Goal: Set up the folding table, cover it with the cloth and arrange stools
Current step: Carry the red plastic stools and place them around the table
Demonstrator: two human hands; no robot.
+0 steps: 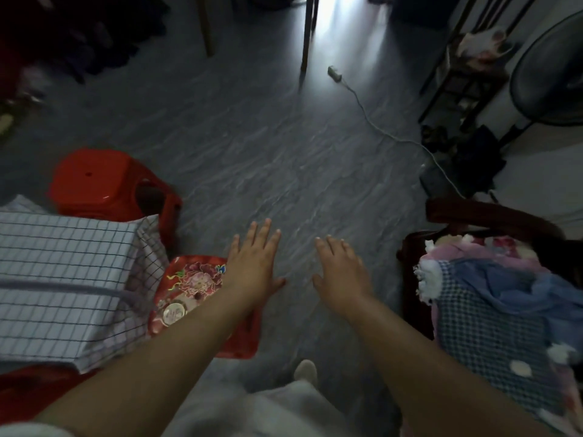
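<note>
Both my hands reach forward over the grey floor, palms down, fingers straight, holding nothing. My left hand (252, 263) hovers above the far edge of a red stool with a flower-printed top (192, 288). My right hand (340, 269) is over bare floor a little to the right. A plain red plastic stool (94, 181) stands further off at the left. A folded white cloth with a dark grid pattern (63, 279) lies at the left, beside both stools. No folding table can be made out.
A dark wooden chair (473, 216) piled with checked and pink fabrics (492, 310) stands at the right. A white cable with a power strip (335, 73) runs across the floor. A standing fan (549, 74) and a dark rack (467, 74) are at the far right. Wooden legs (307, 33) rise at the back.
</note>
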